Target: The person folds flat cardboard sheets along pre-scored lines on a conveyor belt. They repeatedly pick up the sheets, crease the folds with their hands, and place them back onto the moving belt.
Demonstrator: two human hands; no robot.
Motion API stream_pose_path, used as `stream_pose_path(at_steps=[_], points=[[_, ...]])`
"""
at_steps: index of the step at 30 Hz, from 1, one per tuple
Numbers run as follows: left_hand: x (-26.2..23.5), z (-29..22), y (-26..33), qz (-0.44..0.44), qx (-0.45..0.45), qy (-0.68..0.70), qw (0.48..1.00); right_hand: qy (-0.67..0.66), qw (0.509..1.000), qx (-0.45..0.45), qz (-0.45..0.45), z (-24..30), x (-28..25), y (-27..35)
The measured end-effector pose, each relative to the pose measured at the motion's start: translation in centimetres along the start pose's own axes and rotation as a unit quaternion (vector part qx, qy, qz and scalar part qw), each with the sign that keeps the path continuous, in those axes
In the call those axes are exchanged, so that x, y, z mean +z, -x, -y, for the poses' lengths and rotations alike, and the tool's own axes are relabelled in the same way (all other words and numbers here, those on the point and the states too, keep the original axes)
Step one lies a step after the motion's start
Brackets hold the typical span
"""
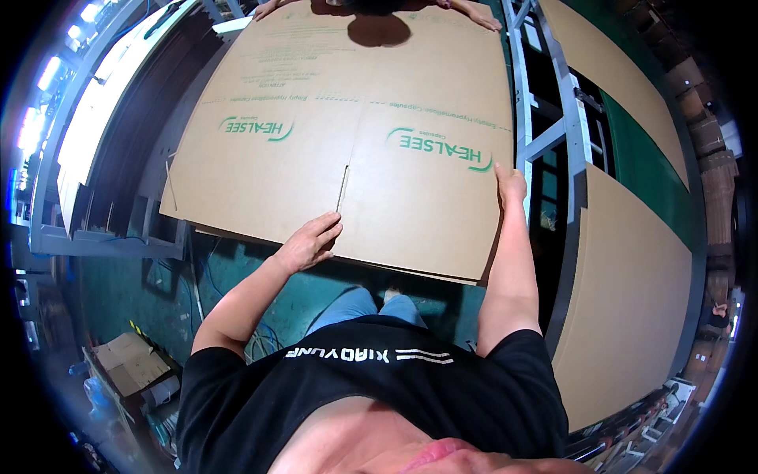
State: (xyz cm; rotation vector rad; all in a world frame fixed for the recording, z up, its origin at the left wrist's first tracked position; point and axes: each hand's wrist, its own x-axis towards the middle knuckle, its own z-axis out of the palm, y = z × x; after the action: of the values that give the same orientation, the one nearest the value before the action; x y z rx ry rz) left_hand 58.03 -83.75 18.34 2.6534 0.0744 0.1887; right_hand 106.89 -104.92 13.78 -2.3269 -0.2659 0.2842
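Observation:
A large flat brown cardboard sheet (260,170) with green print lies in front of me, and a narrow slot runs in from its near edge. My left hand (312,242) rests at that near edge beside the slot, its fingers stretched out over the cardboard. At the right edge, my right hand (512,186) grips the sheet with the thumb on top; its other fingers are mostly hidden. Below the near edge, the edge of a further cardboard layer shows. Another person's hands (478,16) touch the far corners of the sheet.
Grey metal framing (545,142) runs along the right side, with more brown cardboard sheets (632,308) and a green strip (647,150) beyond. Stacked boards (130,150) stand at left. Cables lie on the green floor (118,292). A cart with a cardboard box (130,363) is lower left.

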Motion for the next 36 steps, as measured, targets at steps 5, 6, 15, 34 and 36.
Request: stream_pose_path(at_steps=[5, 6, 15, 34, 36], points=[[0.7, 0.2, 2.4, -0.012, -0.013, -0.025, 1.000, -0.037, 0.997, -0.047, 0.051, 0.9, 1.3, 1.4], [0.6, -0.1, 2.7, -0.010, -0.029, -0.031, 0.999, 0.004, 0.999, -0.024, 0.034, 2.7, 1.4, 2.5], [0.4, -0.6, 0.9, -0.008, -0.008, -0.019, 1.000, 0.080, 0.994, 0.021, -0.066, 3.1, -0.4, 5.5], [2.3, -4.6, -0.1, 0.057, -0.220, -0.174, 0.958, 0.105, 0.710, 0.593, -0.365, -48.3, -36.4, 33.4], [2.6, -2.0, 0.1, 0.101, -0.269, -0.163, 0.944, -0.078, 0.738, 0.575, -0.345, -57.8, -35.5, 36.4]])
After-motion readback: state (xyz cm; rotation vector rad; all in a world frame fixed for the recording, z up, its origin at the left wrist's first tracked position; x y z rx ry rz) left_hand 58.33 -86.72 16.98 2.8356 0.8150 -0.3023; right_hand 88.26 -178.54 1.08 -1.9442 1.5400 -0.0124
